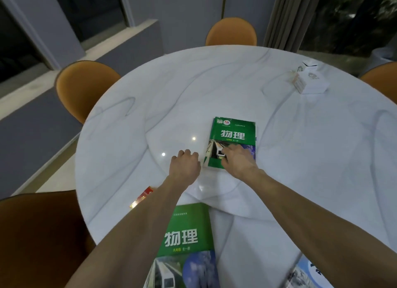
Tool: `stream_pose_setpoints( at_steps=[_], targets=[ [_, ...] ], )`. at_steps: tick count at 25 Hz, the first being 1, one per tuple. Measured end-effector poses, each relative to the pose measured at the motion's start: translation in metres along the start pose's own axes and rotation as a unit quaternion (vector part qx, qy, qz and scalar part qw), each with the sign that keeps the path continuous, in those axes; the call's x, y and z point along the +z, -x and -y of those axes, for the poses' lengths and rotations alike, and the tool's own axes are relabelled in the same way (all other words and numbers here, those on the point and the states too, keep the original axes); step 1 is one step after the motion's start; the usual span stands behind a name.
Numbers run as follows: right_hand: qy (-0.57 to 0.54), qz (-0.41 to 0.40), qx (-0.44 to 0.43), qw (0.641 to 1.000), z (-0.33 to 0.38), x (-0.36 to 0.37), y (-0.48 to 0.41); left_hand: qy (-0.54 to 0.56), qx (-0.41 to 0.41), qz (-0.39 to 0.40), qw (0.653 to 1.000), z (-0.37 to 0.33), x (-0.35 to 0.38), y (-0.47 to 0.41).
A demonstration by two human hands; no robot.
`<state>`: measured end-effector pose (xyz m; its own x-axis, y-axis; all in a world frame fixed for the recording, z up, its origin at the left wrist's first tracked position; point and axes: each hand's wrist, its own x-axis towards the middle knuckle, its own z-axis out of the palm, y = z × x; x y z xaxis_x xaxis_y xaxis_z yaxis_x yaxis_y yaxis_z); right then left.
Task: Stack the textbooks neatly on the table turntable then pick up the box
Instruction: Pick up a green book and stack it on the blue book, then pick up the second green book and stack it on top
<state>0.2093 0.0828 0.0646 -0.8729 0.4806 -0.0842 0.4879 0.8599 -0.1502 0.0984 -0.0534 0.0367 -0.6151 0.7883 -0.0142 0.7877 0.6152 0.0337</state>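
Observation:
A green physics textbook [234,135] lies flat on the round turntable [171,120] in the middle of the white marble table. My right hand [236,161] rests on its near half, fingers spread flat on the cover. My left hand [185,164] sits just left of the book's near corner, fingers curled, touching the turntable with nothing in it. A second green textbook [189,240] lies at the table's near edge, partly under my left forearm. A blue-and-white book [307,275] shows at the bottom right. A white box [311,83] stands at the far right.
A small red and gold pack [142,196] lies at the table's near left edge beside my left forearm. Orange chairs [83,88] ring the table on the left, back and right. A small white item [309,65] sits behind the box.

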Motion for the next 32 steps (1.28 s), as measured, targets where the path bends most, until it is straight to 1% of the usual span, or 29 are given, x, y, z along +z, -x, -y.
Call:
stream_pose_setpoints(
  at_steps=[4, 9, 13, 16, 18, 20, 23, 25, 27, 29, 31, 32],
  targets=[
    [0.036, 0.013, -0.068, 0.997, 0.038, 0.013, 0.018, 0.01, -0.064, 0.011, 0.998, 0.022, 0.002, 0.053],
    [0.011, 0.062, -0.143, 0.988, 0.077, 0.039, 0.039, 0.038, -0.156, 0.032, 0.987, 0.04, 0.014, 0.118],
    [-0.027, 0.09, -0.141, 0.986, 0.09, 0.065, 0.063, 0.086, -0.233, 0.049, 0.968, 0.051, 0.029, 0.165],
    [0.0, 0.112, -0.129, 0.985, 0.088, 0.093, 0.093, 0.119, -0.274, 0.071, 0.952, 0.049, 0.045, 0.192],
    [0.013, 0.118, -0.104, 0.987, 0.084, 0.109, 0.114, 0.16, -0.299, 0.087, 0.937, 0.04, 0.057, 0.206],
    [0.002, 0.12, -0.068, 0.99, 0.079, 0.121, 0.132, 0.202, -0.323, 0.097, 0.92, 0.031, 0.069, 0.219],
    [-0.061, 0.113, 0.008, 0.992, 0.073, 0.133, 0.16, 0.239, -0.358, 0.101, 0.897, 0.02, 0.081, 0.23],
    [-0.115, 0.121, 0.053, 0.985, 0.076, 0.14, 0.174, 0.259, -0.387, 0.092, 0.88, 0.019, 0.084, 0.234],
    [-0.181, 0.129, 0.117, 0.968, 0.08, 0.146, 0.182, 0.282, -0.418, 0.086, 0.859, 0.02, 0.086, 0.233],
    [-0.24, 0.132, 0.191, 0.943, 0.085, 0.149, 0.184, 0.304, -0.449, 0.094, 0.835, 0.024, 0.088, 0.232],
    [-0.276, 0.125, 0.252, 0.919, 0.086, 0.151, 0.182, 0.329, -0.467, 0.104, 0.814, 0.029, 0.09, 0.232],
    [-0.288, 0.125, 0.269, 0.91, 0.085, 0.151, 0.182, 0.346, -0.473, 0.101, 0.804, 0.03, 0.092, 0.233]
  ],
)
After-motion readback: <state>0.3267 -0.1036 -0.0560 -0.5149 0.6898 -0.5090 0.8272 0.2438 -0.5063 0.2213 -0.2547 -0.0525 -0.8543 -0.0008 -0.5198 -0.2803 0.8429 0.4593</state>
